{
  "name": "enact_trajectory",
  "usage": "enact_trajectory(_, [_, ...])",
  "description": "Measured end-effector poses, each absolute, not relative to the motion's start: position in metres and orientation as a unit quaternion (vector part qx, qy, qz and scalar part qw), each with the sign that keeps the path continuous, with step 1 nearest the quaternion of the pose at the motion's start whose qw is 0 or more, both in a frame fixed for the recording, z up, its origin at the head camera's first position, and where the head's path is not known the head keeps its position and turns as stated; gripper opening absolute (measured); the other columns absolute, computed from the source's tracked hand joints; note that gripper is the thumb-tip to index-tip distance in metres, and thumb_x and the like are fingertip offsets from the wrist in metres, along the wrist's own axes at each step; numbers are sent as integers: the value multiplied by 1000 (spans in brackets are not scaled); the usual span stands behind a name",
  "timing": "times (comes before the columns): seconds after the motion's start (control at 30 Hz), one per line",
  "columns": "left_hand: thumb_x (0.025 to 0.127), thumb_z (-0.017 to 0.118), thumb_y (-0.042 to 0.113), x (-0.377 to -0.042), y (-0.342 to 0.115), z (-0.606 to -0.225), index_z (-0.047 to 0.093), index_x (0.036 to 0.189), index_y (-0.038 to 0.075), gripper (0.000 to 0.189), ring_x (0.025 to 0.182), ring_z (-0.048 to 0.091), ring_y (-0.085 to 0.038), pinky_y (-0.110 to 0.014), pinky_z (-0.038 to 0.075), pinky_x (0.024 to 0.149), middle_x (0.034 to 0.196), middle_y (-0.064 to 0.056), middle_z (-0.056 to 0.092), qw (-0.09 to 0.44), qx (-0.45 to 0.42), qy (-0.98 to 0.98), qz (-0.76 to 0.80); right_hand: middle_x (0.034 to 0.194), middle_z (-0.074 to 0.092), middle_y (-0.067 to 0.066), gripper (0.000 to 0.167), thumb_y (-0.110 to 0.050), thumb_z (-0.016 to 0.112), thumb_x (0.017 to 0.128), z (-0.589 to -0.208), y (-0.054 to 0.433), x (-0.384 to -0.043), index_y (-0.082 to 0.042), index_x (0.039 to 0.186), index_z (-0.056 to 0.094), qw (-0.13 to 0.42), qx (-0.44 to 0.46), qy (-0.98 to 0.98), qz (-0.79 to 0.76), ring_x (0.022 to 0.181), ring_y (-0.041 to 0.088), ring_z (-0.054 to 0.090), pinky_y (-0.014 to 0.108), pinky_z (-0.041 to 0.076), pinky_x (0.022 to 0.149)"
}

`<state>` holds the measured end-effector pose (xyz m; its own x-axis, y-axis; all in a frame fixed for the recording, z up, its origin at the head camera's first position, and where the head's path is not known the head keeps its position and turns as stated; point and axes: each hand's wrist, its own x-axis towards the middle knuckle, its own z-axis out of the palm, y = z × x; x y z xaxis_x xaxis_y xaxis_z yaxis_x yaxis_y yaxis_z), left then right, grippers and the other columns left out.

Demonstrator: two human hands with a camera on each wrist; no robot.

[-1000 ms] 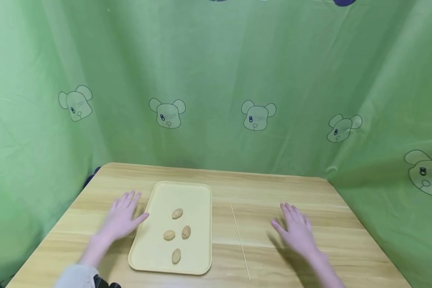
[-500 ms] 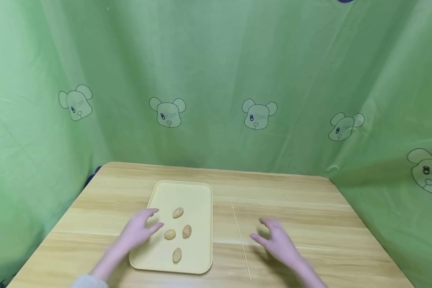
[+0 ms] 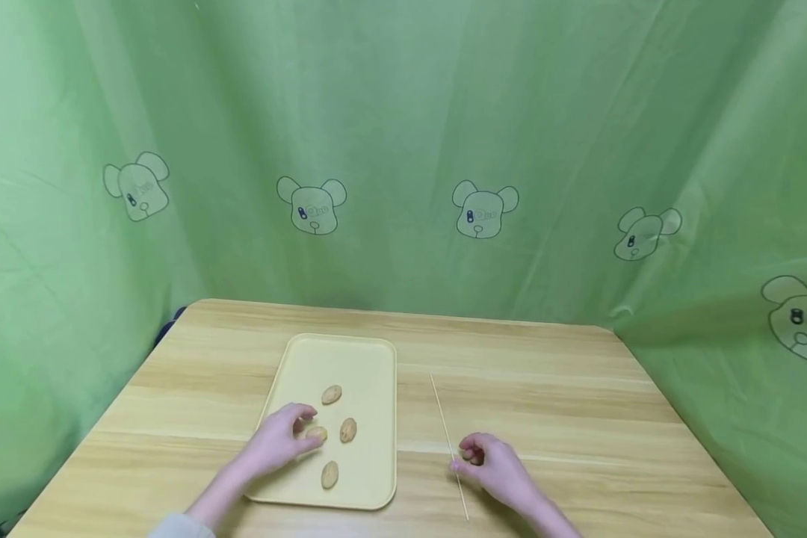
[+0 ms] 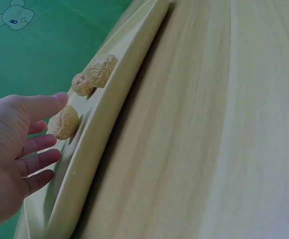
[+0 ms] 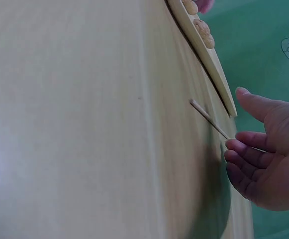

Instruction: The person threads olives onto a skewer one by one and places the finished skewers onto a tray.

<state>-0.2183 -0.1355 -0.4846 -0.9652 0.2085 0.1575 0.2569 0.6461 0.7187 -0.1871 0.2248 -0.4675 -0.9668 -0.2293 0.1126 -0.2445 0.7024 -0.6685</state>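
Observation:
Several tan, wrinkled walnuts lie on a cream tray [image 3: 370, 359]. Over the tray's left side, my left hand [image 3: 276, 442] has its thumb and fingers spread on either side of the leftmost walnut [image 3: 317, 433]. In the left wrist view that walnut [image 4: 63, 123] sits just past the thumb, with no clear grip on it. Right of the tray lies a thin wooden stick [image 3: 441, 411]. My right hand [image 3: 501, 467] is at its lower half, thumb and bent fingers apart. The right wrist view shows the stick [image 5: 206, 116] running behind the fingers [image 5: 248, 154].
Other walnuts lie close by at the far side [image 3: 332, 394], right [image 3: 348, 430] and near side [image 3: 329, 474]. The tray has a low raised rim. A wooden table [image 3: 545, 366] carries everything, with a green curtain [image 3: 390, 149] hanging behind and at both sides.
My left hand has moved from the tray's left edge right to the leftmost walnut. My right hand has moved left to the stick, its fingers bending. Walnuts, stick and tray lie as before.

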Motion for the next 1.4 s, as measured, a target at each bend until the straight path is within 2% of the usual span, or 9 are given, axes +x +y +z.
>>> enact_trajectory(0.3, [68, 78, 13, -216, -132, -484, 60, 102, 5, 39, 83, 52, -14, -34, 49, 74, 91, 2, 56, 29, -156, -912, -379, 78, 48, -2, 34, -28, 80, 68, -476, 221, -184, -5, 85, 62, 9, 124, -932, 340, 71, 12, 45, 21, 42, 59])
enact_trajectory(0.43, [70, 76, 12, -216, -132, -485, 59, 98, 8, 33, 82, 50, -12, -31, 48, 73, 88, 5, 54, 29, -159, -914, -372, 75, 46, -3, 26, -20, 80, 68, -479, 220, -183, -8, 80, 60, 12, 123, -936, 330, 68, 10, 43, 20, 40, 57])
enact_trajectory(0.6, [73, 75, 10, -215, -132, -485, 59, 95, 9, 27, 82, 50, -12, -30, 48, 73, 87, 5, 53, 28, -162, -912, -376, 74, 48, -5, 18, -8, 77, 70, -481, 220, -183, -9, 77, 60, 34, 127, -939, 318, 67, 7, 44, 19, 42, 57])
enact_trajectory(0.83, [72, 75, 9, -216, -132, -485, 60, 92, 9, 25, 80, 50, -12, -29, 48, 72, 85, 5, 53, 35, -169, -912, -373, 68, 46, -8, 18, -4, 74, 72, -480, 223, -185, -14, 68, 59, 83, 100, -951, 280, 63, 5, 42, 22, 39, 56])
enact_trajectory(1.13, [73, 75, 10, -218, -133, -487, 60, 91, 10, 23, 79, 50, -12, -29, 47, 70, 84, 6, 53, 41, -173, -908, -379, 70, 51, -5, 12, -3, 69, 75, -481, 228, -187, -12, 71, 61, 116, 84, -960, 239, 63, 9, 47, 25, 41, 54])
enact_trajectory(1.4, [74, 74, 12, -219, -134, -488, 61, 91, 9, 22, 79, 50, -12, -27, 47, 71, 83, 6, 54, 38, -149, -898, -411, 72, 52, -5, 11, -6, 69, 77, -480, 235, -187, -12, 72, 60, 117, 75, -964, 225, 64, 9, 48, 26, 42, 54])
